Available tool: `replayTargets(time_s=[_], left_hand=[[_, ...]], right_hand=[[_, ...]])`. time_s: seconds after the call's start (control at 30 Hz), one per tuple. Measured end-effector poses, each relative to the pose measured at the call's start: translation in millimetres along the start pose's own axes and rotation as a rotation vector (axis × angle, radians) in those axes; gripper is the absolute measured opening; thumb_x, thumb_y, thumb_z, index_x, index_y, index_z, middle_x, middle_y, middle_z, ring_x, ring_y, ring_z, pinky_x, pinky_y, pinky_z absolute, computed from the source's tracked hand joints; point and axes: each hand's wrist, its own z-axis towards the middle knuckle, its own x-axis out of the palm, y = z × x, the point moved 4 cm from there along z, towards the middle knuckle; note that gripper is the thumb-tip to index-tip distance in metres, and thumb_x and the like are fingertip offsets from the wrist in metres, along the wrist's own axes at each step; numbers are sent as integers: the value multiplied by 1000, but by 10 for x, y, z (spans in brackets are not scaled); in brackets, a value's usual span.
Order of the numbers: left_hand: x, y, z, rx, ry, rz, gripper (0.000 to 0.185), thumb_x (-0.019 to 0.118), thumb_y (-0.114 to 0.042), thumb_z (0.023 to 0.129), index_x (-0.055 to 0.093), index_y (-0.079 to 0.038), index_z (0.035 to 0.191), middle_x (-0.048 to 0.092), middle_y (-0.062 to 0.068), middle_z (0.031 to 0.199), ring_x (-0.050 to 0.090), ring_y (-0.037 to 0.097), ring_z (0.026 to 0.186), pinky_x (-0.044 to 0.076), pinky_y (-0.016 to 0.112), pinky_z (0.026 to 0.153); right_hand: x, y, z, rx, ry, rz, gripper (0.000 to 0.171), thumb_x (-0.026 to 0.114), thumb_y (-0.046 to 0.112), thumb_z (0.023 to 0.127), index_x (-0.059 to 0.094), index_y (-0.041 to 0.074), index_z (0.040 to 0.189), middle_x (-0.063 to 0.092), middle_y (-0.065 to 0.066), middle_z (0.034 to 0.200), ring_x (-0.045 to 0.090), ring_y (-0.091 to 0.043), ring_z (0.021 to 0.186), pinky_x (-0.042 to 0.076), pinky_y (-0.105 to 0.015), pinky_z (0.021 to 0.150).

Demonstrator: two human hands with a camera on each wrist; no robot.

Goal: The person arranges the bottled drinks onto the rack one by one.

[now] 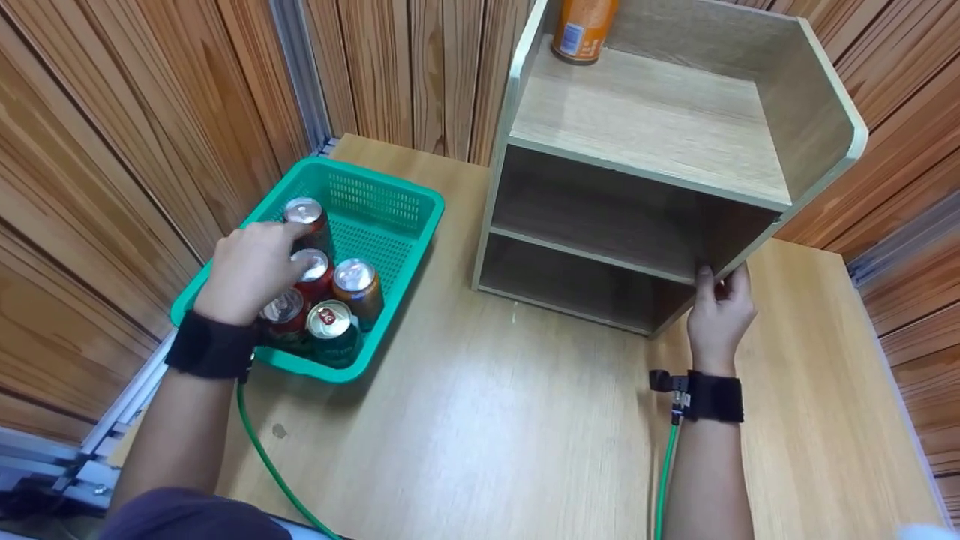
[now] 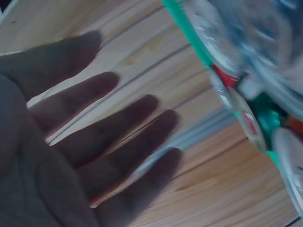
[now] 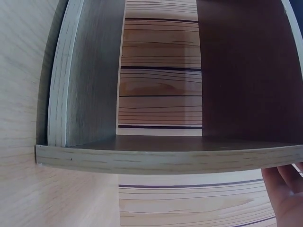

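My left hand (image 1: pixel 251 271) rests on the drink cans (image 1: pixel 324 289), whose metal tops are bright and glossy and whose printed sides have a smooth sheen. They stand in a green plastic basket (image 1: pixel 390 201), semi-glossy, with perforated mesh walls and floor. My right hand (image 1: pixel 720 309) touches the shelf unit (image 1: pixel 652 142), a pale wood-grain laminate board, matt and smooth, with a lighter banded edge. The table (image 1: pixel 487 420) has the same light wood look with a faint satin shine. The wall panels (image 1: pixel 112 150) are reddish grooved wood, slightly glossy. An orange can (image 1: pixel 583 28) on top looks glossy.
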Motion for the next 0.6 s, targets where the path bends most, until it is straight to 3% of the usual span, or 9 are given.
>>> replayTargets(time_s=[0.1,0.2,0.43,0.53,0.6], left_hand=[[118,86,49,-29,118,6,42,64,-29,81,58,-10,118,62,14,95,54,30,78,44,46,56],[195,144,87,-34,191,-15,43,63,-27,81,56,-10,119,61,14,100,54,31,85,44,49,65],[261,127,105,25,231,-95,33,70,-21,76,62,-17,108,61,6,95,53,23,82,48,43,67],[297,95,102,24,253,-106,39,74,-25,73,61,-18,109,62,6,95,55,23,80,51,43,62],[320,77,106,17,256,-78,45,75,-28,71,61,-15,112,61,9,98,54,26,84,49,46,65]], right_hand=[[0,2,10,-6,5,32,34,57,13,86,56,19,120,60,-3,113,56,-14,101,48,-23,75],[6,-3,7,-4,14,56,35,57,11,86,55,20,120,60,-4,113,55,-15,102,47,-23,75],[3,-15,20,8,10,39,36,56,11,87,55,22,121,59,-2,115,54,-13,104,47,-25,77],[-1,-7,14,3,8,38,36,57,11,86,55,20,121,59,-3,114,53,-13,105,47,-25,77],[-3,-3,12,-2,6,36,35,57,11,86,56,20,120,59,-3,114,54,-13,104,47,-25,77]])
